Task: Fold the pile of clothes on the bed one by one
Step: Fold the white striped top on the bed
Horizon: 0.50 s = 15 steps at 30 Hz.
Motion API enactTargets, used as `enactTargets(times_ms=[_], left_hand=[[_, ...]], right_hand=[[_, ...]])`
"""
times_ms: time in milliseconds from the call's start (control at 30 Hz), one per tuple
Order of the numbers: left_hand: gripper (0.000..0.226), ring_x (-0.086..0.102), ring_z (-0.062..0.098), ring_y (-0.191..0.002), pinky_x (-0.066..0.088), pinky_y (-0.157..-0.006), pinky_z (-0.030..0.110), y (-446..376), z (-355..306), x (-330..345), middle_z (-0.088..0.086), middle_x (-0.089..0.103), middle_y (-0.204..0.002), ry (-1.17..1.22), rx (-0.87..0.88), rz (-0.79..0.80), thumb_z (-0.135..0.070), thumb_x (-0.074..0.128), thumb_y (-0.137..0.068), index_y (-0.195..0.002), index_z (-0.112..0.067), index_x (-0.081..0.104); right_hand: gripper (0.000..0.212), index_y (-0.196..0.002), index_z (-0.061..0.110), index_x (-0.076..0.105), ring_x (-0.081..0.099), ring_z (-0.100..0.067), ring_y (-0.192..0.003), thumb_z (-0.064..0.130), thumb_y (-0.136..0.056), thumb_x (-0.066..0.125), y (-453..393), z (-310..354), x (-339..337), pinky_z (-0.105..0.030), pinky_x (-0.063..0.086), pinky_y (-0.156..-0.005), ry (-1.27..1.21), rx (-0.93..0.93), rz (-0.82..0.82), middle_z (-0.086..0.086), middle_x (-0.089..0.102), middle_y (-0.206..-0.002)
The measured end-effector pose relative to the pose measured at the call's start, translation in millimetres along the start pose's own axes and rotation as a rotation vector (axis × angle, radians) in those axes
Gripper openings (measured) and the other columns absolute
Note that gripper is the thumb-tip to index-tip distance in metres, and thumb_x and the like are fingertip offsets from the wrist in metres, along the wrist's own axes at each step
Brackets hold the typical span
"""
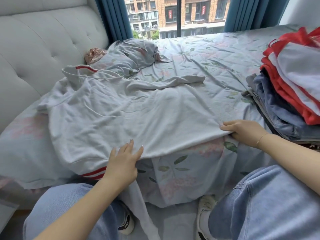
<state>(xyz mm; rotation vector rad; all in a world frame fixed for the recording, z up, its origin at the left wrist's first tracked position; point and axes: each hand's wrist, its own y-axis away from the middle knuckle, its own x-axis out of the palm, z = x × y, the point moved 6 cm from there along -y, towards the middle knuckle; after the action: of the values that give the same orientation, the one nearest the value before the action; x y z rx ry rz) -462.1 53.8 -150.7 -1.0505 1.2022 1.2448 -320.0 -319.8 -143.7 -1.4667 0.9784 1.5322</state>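
On the bed [199, 54], near edge: pale shirt [110, 115] lay spread | left hand [122, 163] flat, fingers straight, on hem | right hand [245, 129] pinched hem corner | soft, light, limp: best held at corners | pile [290, 94] right.

Only a small white logo on the black shoe [126, 224] heel shows, too blurred to read.

Home bedroom: bed [199, 49], padded headboard [43, 40], curtains [112, 16].
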Motion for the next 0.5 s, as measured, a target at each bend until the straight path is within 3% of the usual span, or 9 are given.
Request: enactTargets(times_ms=[67, 100, 200, 267, 300, 400, 500], left_hand=[[0.076, 0.055, 0.033, -0.12, 0.048, -0.089, 0.047, -6, -14, -4, 0.013, 0.051, -0.139, 0.003, 0.109, -0.154, -0.006, 0.066, -0.063, -0.136, -0.021, 0.05], [0.071, 0.063, 0.032, -0.1, 0.052, -0.072, 0.042, -9, -20, -2, 0.01, 0.061, -0.121, -0.009, 0.162, -0.207, -0.002, 0.069, -0.054, -0.123, -0.017, 0.059], [0.046, 0.057, 0.024, -0.064, 0.035, -0.043, 0.025, -14, -27, -7, 0.002, 0.06, -0.082, -0.007, 0.177, -0.248, 0.009, 0.068, -0.045, -0.084, -0.015, 0.062], [0.037, 0.047, 0.022, -0.05, 0.013, -0.039, 0.02, -20, -19, -19, 0.0, 0.049, -0.063, 0.031, 0.113, -0.296, 0.01, 0.067, -0.045, -0.067, -0.014, 0.049], [0.035, 0.045, 0.024, -0.047, 0.011, -0.039, 0.021, -22, -13, -26, 0.001, 0.045, -0.059, 0.056, 0.082, -0.322, 0.008, 0.066, -0.048, -0.065, -0.014, 0.044], [0.013, 0.05, 0.032, -0.055, 0.034, -0.044, 0.031, -27, 3, -63, 0.004, 0.047, -0.059, 0.246, 0.034, -0.426, -0.009, 0.051, -0.064, -0.064, -0.016, 0.041], [0.009, 0.043, 0.027, -0.056, 0.036, -0.053, 0.037, -46, 17, -110, 0.005, 0.036, -0.054, 0.459, 0.025, -0.49, -0.019, 0.042, -0.063, -0.058, -0.011, 0.04]], right_hand=[[0.039, -0.125, 0.032, 0.063, 0.057, -0.019, -0.12, 0.015, -0.09, 0.056, 0, -4, -2, -0.033, 0.046, -0.088, -0.018, 0.037, -0.005, 0.008, 0.058, -0.134], [0.034, -0.119, 0.03, 0.064, 0.06, -0.023, -0.112, 0.017, -0.09, 0.056, -1, -6, -3, -0.034, 0.047, -0.083, -0.012, 0.061, -0.002, 0.004, 0.064, -0.125], [0.013, -0.098, 0.024, 0.064, 0.063, -0.031, -0.09, 0.019, -0.087, 0.059, -3, -12, -8, -0.036, 0.045, -0.068, -0.073, 0.131, -0.047, -0.003, 0.068, -0.095], [0.01, -0.085, 0.023, 0.064, 0.062, -0.03, -0.082, 0.013, -0.084, 0.064, -4, -20, -12, -0.035, 0.041, -0.064, -0.194, 0.139, -0.104, 0.001, 0.063, -0.077], [0.017, -0.079, 0.024, 0.063, 0.062, -0.024, -0.079, 0.009, -0.082, 0.068, -4, -26, -14, -0.033, 0.041, -0.065, -0.348, 0.143, -0.15, 0.003, 0.062, -0.071], [0.014, -0.08, 0.02, 0.069, 0.061, 0.001, -0.072, 0.011, -0.074, 0.078, -1, -32, -29, -0.012, 0.046, -0.072, -1.097, 0.204, -0.377, 0.013, 0.069, -0.067], [0.018, -0.09, 0.016, 0.071, 0.064, 0.002, -0.082, 0.02, -0.073, 0.075, -18, -31, -42, -0.012, 0.049, -0.08, -1.446, 0.238, -0.539, 0.015, 0.073, -0.08]])
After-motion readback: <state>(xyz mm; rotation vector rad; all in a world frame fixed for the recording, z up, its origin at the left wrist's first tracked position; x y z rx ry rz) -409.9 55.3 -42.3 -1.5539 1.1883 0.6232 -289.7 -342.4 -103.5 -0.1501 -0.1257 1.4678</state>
